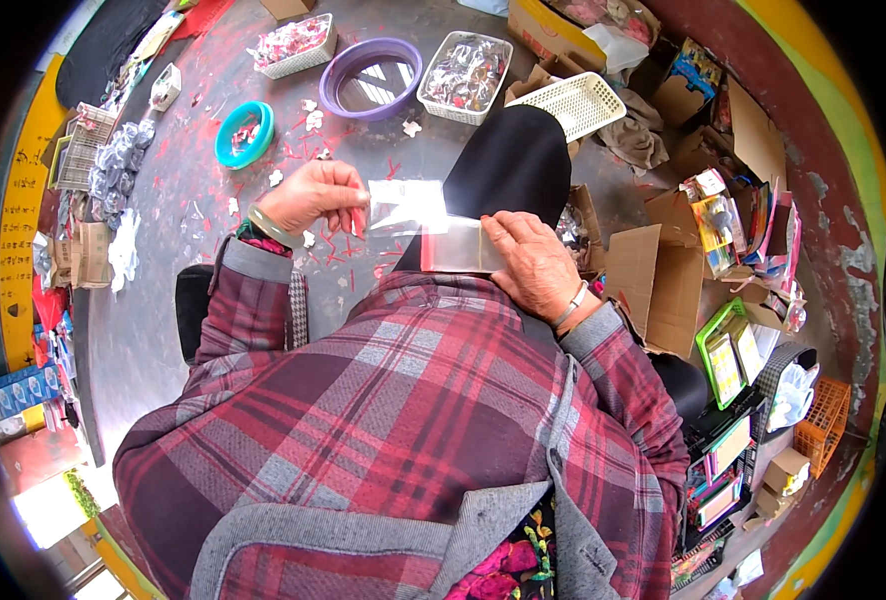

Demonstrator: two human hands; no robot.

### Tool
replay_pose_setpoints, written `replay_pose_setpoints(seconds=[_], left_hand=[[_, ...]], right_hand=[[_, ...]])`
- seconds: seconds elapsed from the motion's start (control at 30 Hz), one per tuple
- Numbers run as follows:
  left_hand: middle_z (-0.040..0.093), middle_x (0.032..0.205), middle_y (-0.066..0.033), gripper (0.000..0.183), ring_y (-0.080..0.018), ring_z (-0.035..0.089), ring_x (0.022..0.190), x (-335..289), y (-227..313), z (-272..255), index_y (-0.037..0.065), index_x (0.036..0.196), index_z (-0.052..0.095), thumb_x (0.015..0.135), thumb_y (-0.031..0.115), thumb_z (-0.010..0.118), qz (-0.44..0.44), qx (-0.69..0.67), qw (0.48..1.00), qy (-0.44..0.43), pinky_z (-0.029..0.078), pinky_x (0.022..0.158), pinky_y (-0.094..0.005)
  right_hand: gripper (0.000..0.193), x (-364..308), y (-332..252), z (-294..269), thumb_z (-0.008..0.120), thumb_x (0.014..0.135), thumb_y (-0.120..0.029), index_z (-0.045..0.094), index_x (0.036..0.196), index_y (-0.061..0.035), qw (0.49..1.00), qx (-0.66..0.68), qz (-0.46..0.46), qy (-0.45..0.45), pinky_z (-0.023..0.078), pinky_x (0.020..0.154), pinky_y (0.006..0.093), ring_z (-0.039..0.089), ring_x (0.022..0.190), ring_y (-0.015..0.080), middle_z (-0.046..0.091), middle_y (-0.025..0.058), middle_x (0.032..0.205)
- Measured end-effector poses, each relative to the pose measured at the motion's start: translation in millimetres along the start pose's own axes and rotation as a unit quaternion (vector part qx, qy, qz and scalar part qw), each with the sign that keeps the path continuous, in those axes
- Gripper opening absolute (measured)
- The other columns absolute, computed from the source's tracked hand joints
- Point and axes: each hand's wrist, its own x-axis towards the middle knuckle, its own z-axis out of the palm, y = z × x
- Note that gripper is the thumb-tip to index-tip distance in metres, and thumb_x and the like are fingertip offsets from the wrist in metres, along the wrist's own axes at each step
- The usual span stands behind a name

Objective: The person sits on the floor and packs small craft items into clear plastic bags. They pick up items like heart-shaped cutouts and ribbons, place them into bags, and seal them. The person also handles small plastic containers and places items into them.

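My left hand [315, 200] is raised over the floor, its fingertips pinched together on a small red piece [358, 222]. Just to its right a clear plastic bag [391, 192] shines with glare; whether the left fingers touch it, I cannot tell. A flat stack of clear plastic bags [453, 250] with a reddish edge lies across my lap. My right hand [538, 265] grips that stack at its right end, fingers over the top; the thumb's hold is partly hidden.
On the floor ahead stand a teal basin [244, 135], a purple basin [412, 58] and a white basket of wrapped items [466, 78]. Red and white scraps [338, 262] are strewn nearby. Cardboard boxes [653, 285] crowd my right side, with an orange crate [821, 420] beyond.
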Motion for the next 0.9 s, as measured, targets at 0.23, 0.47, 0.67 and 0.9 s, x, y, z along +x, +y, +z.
replay_pose_setpoints(seconds=[0.23, 0.47, 0.67, 0.9], left_hand=[[0.062, 0.071, -0.0093, 0.01, -0.012, 0.059, 0.057, 12, 37, 40, 0.003, 0.082, 0.055, 0.086, 0.012, 0.054, 0.114, -0.062, 0.99, -0.06, 0.04, 0.045, -0.0185], [0.063, 0.073, -0.0074, 0.012, -0.011, 0.062, 0.063, 39, 69, 87, 0.002, 0.083, 0.056, 0.088, 0.013, 0.053, 0.108, -0.04, 0.968, -0.221, 0.042, 0.049, -0.0184], [0.063, 0.072, -0.003, 0.012, -0.0083, 0.06, 0.064, 68, 85, 131, 0.004, 0.081, 0.056, 0.087, 0.014, 0.054, 0.037, 0.124, 0.942, -0.311, 0.041, 0.051, -0.0182], [0.062, 0.072, -0.0017, 0.012, -0.0076, 0.059, 0.064, 95, 90, 179, 0.003, 0.08, 0.057, 0.085, 0.013, 0.055, 0.049, 0.261, 0.887, -0.376, 0.044, 0.054, -0.0208]], right_hand=[[0.054, -1, -5, -11, 0.064, 0.067, -0.011, 0.048, 0.119, -0.0041, 1.0, -0.009, 0.005, -0.014, 0.039, 0.088, 0.0336, 0.044, 0.11, 0.0264, 0.048, 0.0113, 0.114], [0.031, -29, 28, -25, 0.05, 0.089, -0.02, 0.054, 0.113, -0.0009, 0.825, 0.469, 0.278, 0.147, 0.043, 0.084, 0.0314, 0.058, 0.095, 0.0211, 0.059, 0.0116, 0.106], [0.043, -59, 37, -76, 0.046, 0.091, -0.031, 0.048, 0.118, 0.0015, 0.614, 0.743, 0.213, 0.162, 0.043, 0.081, 0.0273, 0.056, 0.096, 0.0182, 0.059, 0.0132, 0.106], [0.014, -70, 16, -94, 0.059, 0.081, -0.008, 0.063, 0.088, 0.0032, 0.823, 0.508, 0.254, 0.007, 0.046, 0.071, 0.0239, 0.057, 0.077, 0.0109, 0.063, 0.0058, 0.081]])
